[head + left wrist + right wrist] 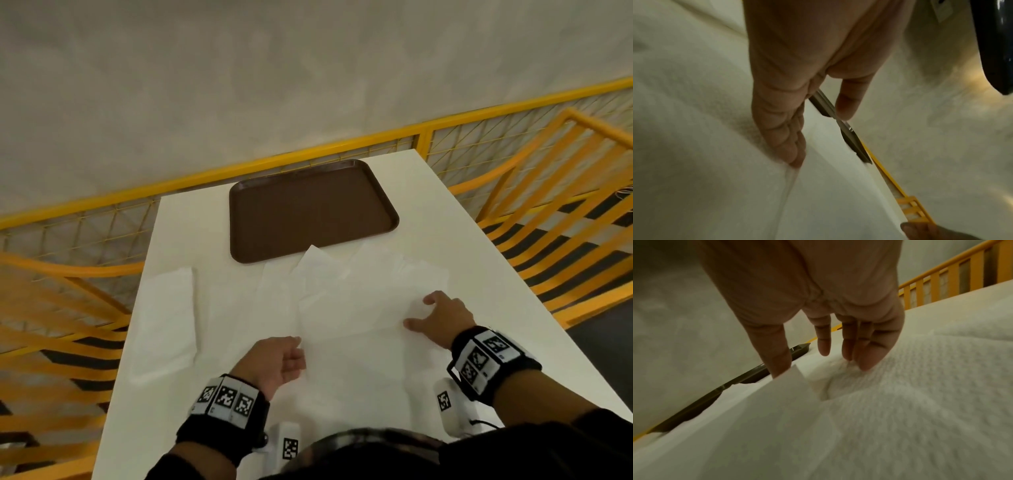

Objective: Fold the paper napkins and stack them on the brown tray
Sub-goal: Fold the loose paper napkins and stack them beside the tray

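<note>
Nearest the person, at the near edge of the white rectangular tabletop (445,212), two wristbands (227,399) carry black-and-white square code tags; nothing on them reads as writing. The left hand (274,363) pinches the left edge of the big, thin white paper napkin (356,318) between thumb and curled fingers (783,123). The right hand (442,313) lies on the same napkin's right side, fingers (869,352) straight and slightly spread, tips pressing down. More loose white napkins overlap beyond it; their count cannot be told. One folded white napkin (168,318) lies apart by the left edge. Towards the far edge sits one dark brown rectangular plastic tray (308,212), a napkin corner overlapping its near rim. A yellow metal mesh railing (376,137) and grey wall (308,68) stand behind.
</note>
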